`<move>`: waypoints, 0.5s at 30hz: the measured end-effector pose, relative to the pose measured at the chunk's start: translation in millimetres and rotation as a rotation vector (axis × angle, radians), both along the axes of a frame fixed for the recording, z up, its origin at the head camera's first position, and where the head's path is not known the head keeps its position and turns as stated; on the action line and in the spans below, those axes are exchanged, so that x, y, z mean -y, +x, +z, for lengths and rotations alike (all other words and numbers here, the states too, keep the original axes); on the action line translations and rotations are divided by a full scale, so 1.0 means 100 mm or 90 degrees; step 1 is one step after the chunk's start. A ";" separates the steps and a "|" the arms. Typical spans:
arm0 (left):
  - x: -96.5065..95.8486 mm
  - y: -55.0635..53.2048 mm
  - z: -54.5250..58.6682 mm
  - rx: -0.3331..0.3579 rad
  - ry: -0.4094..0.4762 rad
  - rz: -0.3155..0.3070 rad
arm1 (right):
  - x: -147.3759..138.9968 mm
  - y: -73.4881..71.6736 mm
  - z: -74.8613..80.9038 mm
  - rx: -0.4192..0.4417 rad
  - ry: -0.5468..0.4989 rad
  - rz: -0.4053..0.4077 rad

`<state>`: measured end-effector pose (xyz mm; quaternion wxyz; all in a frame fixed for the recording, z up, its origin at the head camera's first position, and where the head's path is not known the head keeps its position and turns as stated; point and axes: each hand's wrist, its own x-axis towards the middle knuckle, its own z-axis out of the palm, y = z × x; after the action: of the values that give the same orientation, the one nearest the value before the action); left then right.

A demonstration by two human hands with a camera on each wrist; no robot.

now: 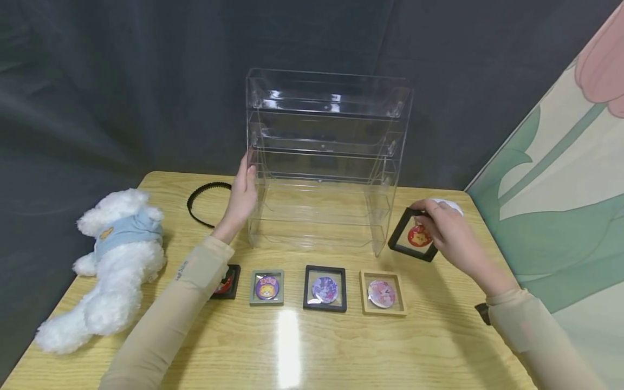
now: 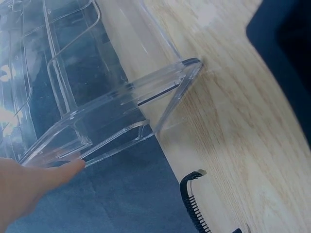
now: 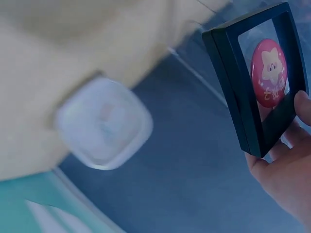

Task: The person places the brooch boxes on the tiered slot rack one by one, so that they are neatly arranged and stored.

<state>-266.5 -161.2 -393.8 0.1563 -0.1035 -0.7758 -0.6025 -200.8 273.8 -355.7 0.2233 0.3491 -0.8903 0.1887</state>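
Note:
My right hand [image 1: 446,233] pinches a black square display frame [image 1: 402,230] by its upper right side. Inside its clear window shows a red round badge [image 3: 269,73] with a yellow star figure. The frame is held up and tilted, right of a clear acrylic tiered shelf [image 1: 322,219]. My left hand [image 1: 242,195] touches the shelf's left side panel, fingers mostly straight; part of it is hidden in the left wrist view. In front of the shelf lie a green-grey badge frame [image 1: 252,290], a second black frame [image 1: 306,290] and a light wood-coloured frame [image 1: 382,311].
Another black frame [image 1: 236,281] is partly covered by my left sleeve. A white plush toy [image 1: 114,292] in a blue top lies at the left. Behind my left arm is a black toothed headband [image 1: 195,197]. A white rounded item [image 3: 104,124] stands behind my right hand.

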 end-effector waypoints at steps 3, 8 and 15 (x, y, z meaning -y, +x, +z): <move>-0.01 -0.01 -0.01 -0.004 -0.002 0.004 | 0.15 -0.08 0.23 0.012 -0.008 0.000; -0.03 -0.02 -0.03 0.001 -0.009 0.006 | 0.39 -0.22 0.54 0.002 -0.020 0.010; -0.04 -0.03 -0.03 0.003 -0.018 0.012 | 0.72 -0.49 0.90 -0.030 -0.020 0.031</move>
<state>-269.1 -157.6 -396.8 0.1590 -0.0971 -0.7854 -0.5903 -249.9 202.1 -266.1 0.2453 0.3719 -0.8727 0.1998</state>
